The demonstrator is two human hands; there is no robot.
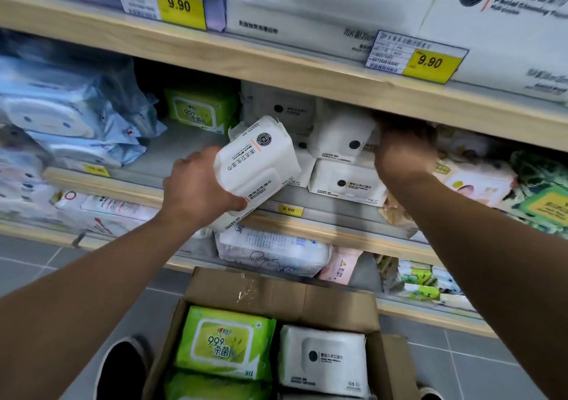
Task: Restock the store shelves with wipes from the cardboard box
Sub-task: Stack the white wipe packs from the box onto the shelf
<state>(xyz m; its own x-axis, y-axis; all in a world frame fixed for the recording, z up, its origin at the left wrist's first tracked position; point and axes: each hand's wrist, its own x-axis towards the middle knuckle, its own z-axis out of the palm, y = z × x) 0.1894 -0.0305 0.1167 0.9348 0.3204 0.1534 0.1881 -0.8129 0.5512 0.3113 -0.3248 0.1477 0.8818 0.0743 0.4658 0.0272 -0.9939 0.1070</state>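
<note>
The right hand (405, 150) reaches under the upper shelf board (276, 70), blurred and half in shadow; its fingers touch the top white pack (341, 135) of a stack, but whether they curl round it I cannot tell. The left hand (196, 187) grips a soft, pillowy white wipes pack (258, 165), tilted, in front of the middle shelf (172, 150). Below, the open cardboard box (276, 295) shows two glossy green packs (224, 341), the lower one cut off, and one white pack (325, 359).
</note>
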